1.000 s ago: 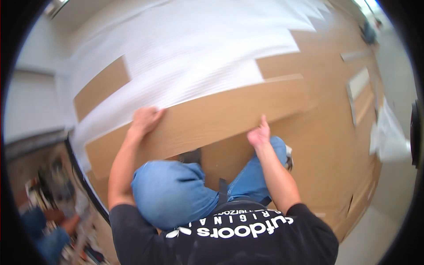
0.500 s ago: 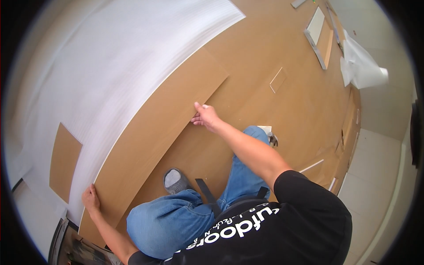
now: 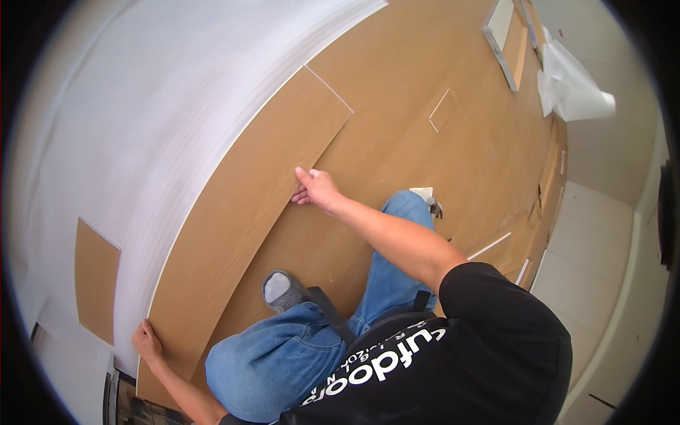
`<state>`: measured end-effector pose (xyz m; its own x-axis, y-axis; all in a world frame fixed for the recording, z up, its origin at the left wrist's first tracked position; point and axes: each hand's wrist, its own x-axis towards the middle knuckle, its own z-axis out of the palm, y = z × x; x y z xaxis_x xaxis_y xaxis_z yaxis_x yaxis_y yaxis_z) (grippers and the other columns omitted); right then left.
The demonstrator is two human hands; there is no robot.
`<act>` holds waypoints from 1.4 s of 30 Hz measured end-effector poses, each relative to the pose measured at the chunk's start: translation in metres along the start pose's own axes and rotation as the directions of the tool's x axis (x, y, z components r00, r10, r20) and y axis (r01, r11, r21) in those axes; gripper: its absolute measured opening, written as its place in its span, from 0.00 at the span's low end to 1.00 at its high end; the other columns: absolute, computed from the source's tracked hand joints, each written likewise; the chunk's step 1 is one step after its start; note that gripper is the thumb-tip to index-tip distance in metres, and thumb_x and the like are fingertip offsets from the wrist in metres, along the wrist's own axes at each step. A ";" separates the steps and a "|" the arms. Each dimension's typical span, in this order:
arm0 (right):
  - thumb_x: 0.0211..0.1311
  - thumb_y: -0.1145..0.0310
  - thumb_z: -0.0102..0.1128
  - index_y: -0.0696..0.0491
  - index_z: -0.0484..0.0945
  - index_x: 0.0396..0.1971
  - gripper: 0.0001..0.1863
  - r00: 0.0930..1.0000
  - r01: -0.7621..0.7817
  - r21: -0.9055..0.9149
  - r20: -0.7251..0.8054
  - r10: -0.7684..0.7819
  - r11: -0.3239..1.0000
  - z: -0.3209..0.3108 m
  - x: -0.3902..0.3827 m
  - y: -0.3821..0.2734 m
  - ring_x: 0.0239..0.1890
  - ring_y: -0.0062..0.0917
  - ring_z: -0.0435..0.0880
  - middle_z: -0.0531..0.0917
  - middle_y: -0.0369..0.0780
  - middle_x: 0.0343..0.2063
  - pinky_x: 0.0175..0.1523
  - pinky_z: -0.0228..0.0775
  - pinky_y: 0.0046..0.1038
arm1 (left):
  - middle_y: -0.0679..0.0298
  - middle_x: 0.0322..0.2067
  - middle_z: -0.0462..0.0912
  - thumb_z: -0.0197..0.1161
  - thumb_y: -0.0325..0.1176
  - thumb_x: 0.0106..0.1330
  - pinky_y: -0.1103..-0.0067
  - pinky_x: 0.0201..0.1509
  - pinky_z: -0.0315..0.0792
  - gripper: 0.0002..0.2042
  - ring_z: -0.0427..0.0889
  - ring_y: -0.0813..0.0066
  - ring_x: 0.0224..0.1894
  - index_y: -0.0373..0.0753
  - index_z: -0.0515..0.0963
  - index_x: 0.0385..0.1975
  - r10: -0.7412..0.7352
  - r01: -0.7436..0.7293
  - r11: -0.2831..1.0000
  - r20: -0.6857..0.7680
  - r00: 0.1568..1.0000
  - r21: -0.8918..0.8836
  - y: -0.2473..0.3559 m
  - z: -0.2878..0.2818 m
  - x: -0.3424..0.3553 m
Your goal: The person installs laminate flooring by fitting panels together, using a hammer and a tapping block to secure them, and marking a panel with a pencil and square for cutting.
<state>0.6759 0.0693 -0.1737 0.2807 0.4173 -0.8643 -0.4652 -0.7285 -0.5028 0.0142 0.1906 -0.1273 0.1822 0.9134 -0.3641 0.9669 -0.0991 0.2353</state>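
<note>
A long wood-coloured floorboard (image 3: 234, 184) lies slantwise in front of me, its near long edge raised above the brown flooring, with a dark gap beneath. My right hand (image 3: 315, 189) pinches that near edge, thumb on top and fingers curled under it. At the lower left, my left hand (image 3: 147, 343) is closed round the board's outer edge close to its near end; its fingers are partly hidden. A pale line marks the board's far short end, where it meets the laid brown floor (image 3: 397, 78).
White underlay sheeting (image 3: 142, 99) spreads along the left, with a short board piece (image 3: 98, 280) on it. A hammer (image 3: 434, 205) shows beside my knee. Further right are a framed opening (image 3: 506, 49), crumpled white sheet (image 3: 574, 88), and thin white strip (image 3: 490, 246).
The floorboard has slid slightly toward the lower left with both hands on it. A pale line now shows along its far end. The view has shifted a little.
</note>
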 end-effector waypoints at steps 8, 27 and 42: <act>0.76 0.45 0.55 0.61 0.71 0.45 0.28 0.999 0.034 0.048 -0.005 -0.034 0.998 -0.002 0.002 0.002 0.33 0.30 0.88 0.82 0.45 0.32 0.36 0.83 0.29 | 0.47 0.17 0.72 0.51 0.51 0.79 0.61 0.28 0.62 0.29 0.68 0.53 0.20 0.31 0.73 0.22 -0.042 0.042 0.999 0.026 0.999 -0.022 0.005 -0.006 -0.002; 0.78 0.46 0.53 0.64 0.73 0.42 0.29 1.000 -0.017 -0.080 -0.027 0.014 0.997 -0.006 0.002 -0.015 0.29 0.28 0.88 0.85 0.47 0.30 0.33 0.82 0.27 | 0.41 0.30 0.84 0.41 0.50 0.83 0.53 0.35 0.69 0.31 0.80 0.39 0.30 0.29 0.83 0.33 -0.091 0.092 0.993 -0.028 0.995 0.069 -0.010 -0.011 -0.012; 0.74 0.45 0.60 0.59 0.76 0.19 0.32 0.992 0.050 -0.346 -0.094 -0.087 0.937 -0.010 0.001 -0.016 0.16 0.24 0.83 0.82 0.41 0.14 0.23 0.77 0.27 | 0.41 0.33 0.86 0.39 0.52 0.82 0.52 0.39 0.75 0.30 0.83 0.38 0.36 0.35 0.87 0.44 -0.163 0.190 0.957 -0.135 0.977 0.218 0.006 0.043 0.001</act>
<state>0.6920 0.0758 -0.1667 0.3976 0.4264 -0.8125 -0.1314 -0.8499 -0.5104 0.0276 0.1735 -0.1650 -0.0039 0.9621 -0.2727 0.9991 -0.0074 -0.0406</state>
